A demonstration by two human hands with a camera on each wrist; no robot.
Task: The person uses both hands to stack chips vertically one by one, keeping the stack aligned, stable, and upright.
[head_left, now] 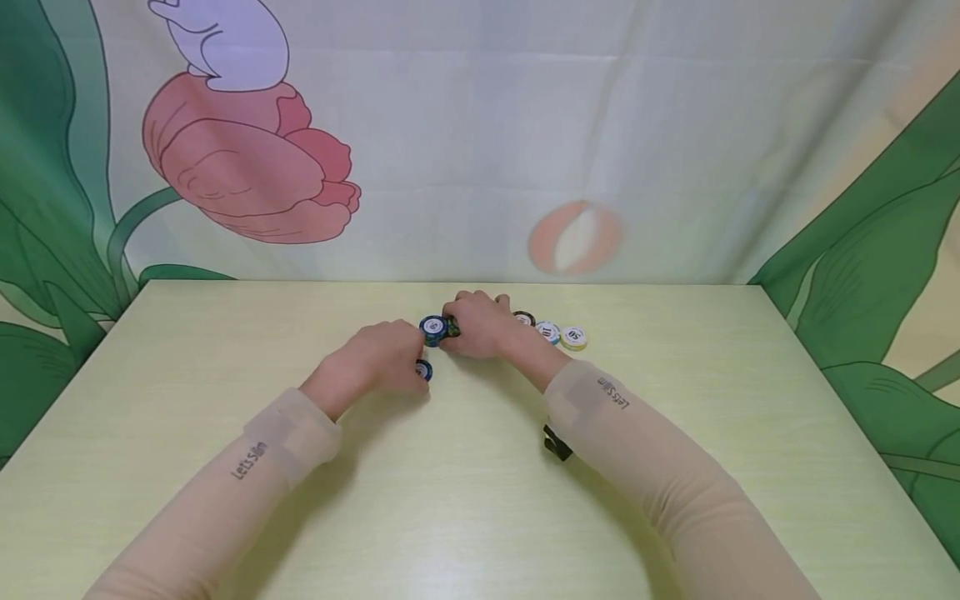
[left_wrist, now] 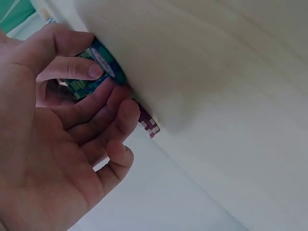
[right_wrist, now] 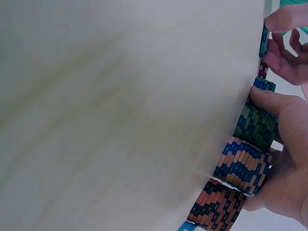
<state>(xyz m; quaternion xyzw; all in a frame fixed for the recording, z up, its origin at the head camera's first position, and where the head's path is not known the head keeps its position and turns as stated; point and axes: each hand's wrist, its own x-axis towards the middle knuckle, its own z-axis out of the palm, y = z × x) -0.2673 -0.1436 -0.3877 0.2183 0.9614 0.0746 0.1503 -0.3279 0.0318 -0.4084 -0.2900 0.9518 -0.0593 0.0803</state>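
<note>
My left hand [head_left: 378, 358] pinches a blue-green poker chip [left_wrist: 108, 60] between thumb and fingers, tilted near the tabletop. Just behind it stands a short stack of blue chips [head_left: 432, 326]. My right hand [head_left: 480, 323] grips a tall stack of green poker chips [right_wrist: 256, 124], its thumb across the near side; its other fingers are mostly hidden behind the stack. Beside that hand a blue-and-orange stack [right_wrist: 243, 164] and a black-and-orange stack [right_wrist: 217, 206] stand in line. A dark red and white chip stack [left_wrist: 150, 126] shows partly past the left fingers.
Farther right in the row are black-rimmed chips [head_left: 524, 318], light blue chips [head_left: 549, 332] and yellow chips [head_left: 574, 337]. A small black object [head_left: 557, 443] sticks out below the right sleeve. The pale table [head_left: 465, 517] ends at a printed curtain [head_left: 450, 167].
</note>
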